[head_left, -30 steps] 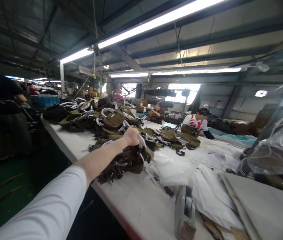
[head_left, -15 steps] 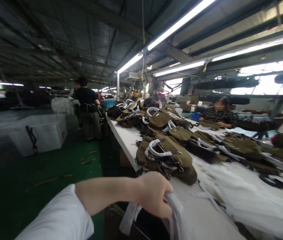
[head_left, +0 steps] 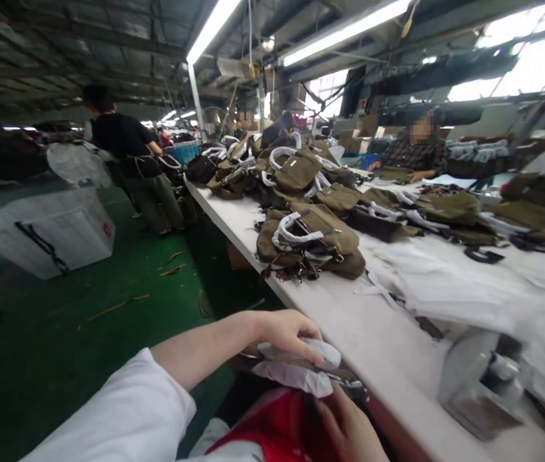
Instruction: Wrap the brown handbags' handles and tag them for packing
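Observation:
At the table's near edge, my left hand point(head_left: 292, 333) is closed around a white-wrapped handle point(head_left: 326, 353) of an olive bag point(head_left: 248, 356). My right hand point(head_left: 349, 420) is lower and to the right, its fingers bent against the end of a second wrapped handle point(head_left: 294, 377). Most of this bag is hidden below my hands and beside the table. A red cloth point(head_left: 275, 420) shows over my lap. Just ahead on the white table point(head_left: 311, 298) lies another olive bag point(head_left: 308, 240) with a white-wrapped handle and metal clips.
Olive bags point(head_left: 296, 170) are piled farther along the table. Clear plastic point(head_left: 474, 378) and white sheeting point(head_left: 445, 276) lie at right. A person in black point(head_left: 123, 144) stands in the aisle near a white bin point(head_left: 65, 234). Another person point(head_left: 410, 154) sits across the table.
My left hand has drawn back with the wrapped handle, and my right hand has come into view at the other handle. The view has tilted down, and the person in black leans more.

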The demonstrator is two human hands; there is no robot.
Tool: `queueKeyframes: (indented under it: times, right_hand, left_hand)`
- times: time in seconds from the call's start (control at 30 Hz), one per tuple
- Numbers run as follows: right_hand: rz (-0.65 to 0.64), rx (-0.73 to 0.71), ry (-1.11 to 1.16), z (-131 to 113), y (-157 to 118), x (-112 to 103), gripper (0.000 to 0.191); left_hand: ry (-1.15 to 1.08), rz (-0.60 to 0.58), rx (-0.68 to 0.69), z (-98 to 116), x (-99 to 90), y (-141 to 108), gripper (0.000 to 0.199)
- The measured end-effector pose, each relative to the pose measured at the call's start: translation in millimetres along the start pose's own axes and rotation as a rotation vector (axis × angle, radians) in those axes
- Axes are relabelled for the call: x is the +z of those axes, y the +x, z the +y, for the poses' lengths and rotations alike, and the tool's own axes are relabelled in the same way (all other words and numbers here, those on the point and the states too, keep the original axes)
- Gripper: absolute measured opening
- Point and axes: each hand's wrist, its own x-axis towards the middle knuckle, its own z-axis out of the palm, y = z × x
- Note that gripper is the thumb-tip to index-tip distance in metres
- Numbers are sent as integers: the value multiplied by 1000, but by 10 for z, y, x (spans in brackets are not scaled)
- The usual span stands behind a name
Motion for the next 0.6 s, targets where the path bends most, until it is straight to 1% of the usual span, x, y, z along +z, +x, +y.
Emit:
queueKeyframes:
  times: [0.07, 0.1, 0.17, 0.23, 0.27, 0.33, 0.37, 0.4, 0.47, 0.53, 0.6]
  right_hand:
    - [40, 76, -28, -40, 35, 27, 46]
    - [54, 117, -53, -35, 43, 22, 44]
    - [91, 168, -65, 11, 39, -3, 44]
    - [146, 176, -14, 79, 23, -22, 46]
    - [170, 176, 27, 112, 16, -26, 47]
    - [193, 195, 107, 158, 9, -30, 50]
    - [201, 216, 142, 168, 8, -38, 51]
    - [211, 234, 176, 165, 6, -56, 53]
    - [230, 234, 224, 118, -6, -135, 56]
    - [218, 170, 232, 15, -34, -279, 56]
    - [129, 56, 224, -119, -69, -456, 51]
  left_hand:
    - [-95, -74, 39, -150, -55, 31, 51]
    - [-96, -110, 45, -230, -85, 36, 54]
    - [-9, -181, 37, -399, -145, 29, 62]
    - [77, -274, 22, -580, -193, 9, 69]
    - [74, -333, 6, -673, -205, -2, 72]
    - [-17, -435, -48, -850, -204, -28, 69]
    - [-72, -461, -76, -924, -194, -45, 64]
    - [-117, -459, -101, -984, -182, -65, 58]
    - [-162, -385, -123, -1053, -155, -120, 46]
    - [-177, -292, -117, -1061, -124, -191, 39]
    - [-252, -252, -106, -1037, -72, -268, 38]
